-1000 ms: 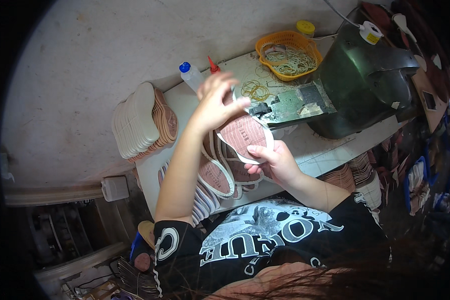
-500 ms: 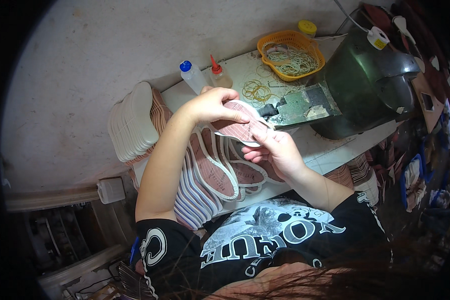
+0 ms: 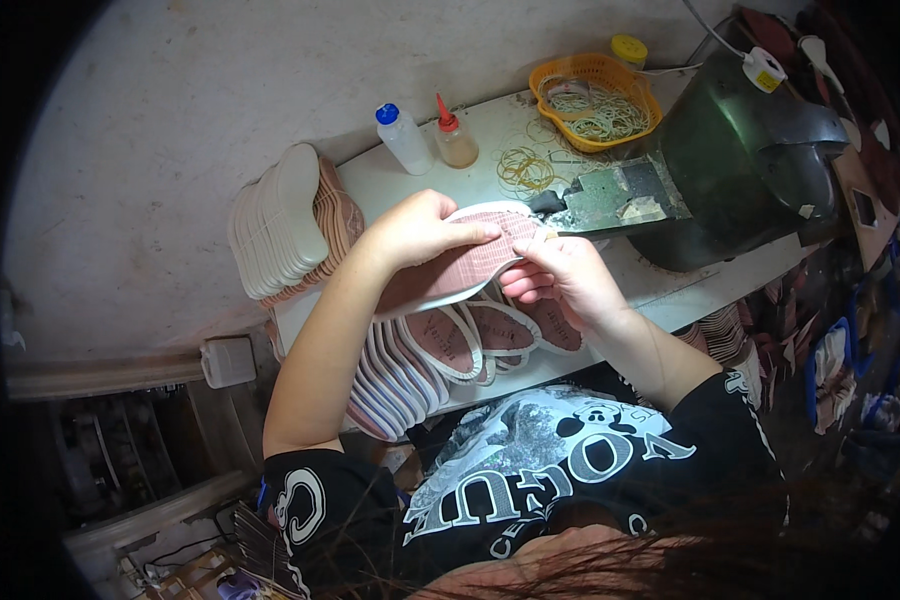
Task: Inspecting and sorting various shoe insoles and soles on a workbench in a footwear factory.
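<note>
A reddish-brown, patterned shoe insole [image 3: 440, 277] with a white edge is held between my two hands above the white table. My left hand [image 3: 420, 232] grips its upper side, the thumb lying across the patterned face. At the right end, my right hand [image 3: 570, 278] pinches the edge with thumb and fingers, close to the tip of the machine's flat green arm [image 3: 625, 195]. Below lie several more insoles [image 3: 445, 342] with white rims, overlapping one another. A row of layered insoles [image 3: 395, 385] with pale and bluish edges leans beside them.
Upright stacks of white insoles [image 3: 282, 215] stand at the table's left. Behind are a blue-capped bottle [image 3: 405, 142], a red-tipped bottle [image 3: 456, 145] and loose rubber bands [image 3: 526, 170]. An orange basket [image 3: 595, 143] holds more bands beside the dark green machine [image 3: 730, 170].
The insole has turned in my hands, so a long part now extends lower left under my left forearm. My right hand stays pinched at its edge. The whole view has shifted slightly.
</note>
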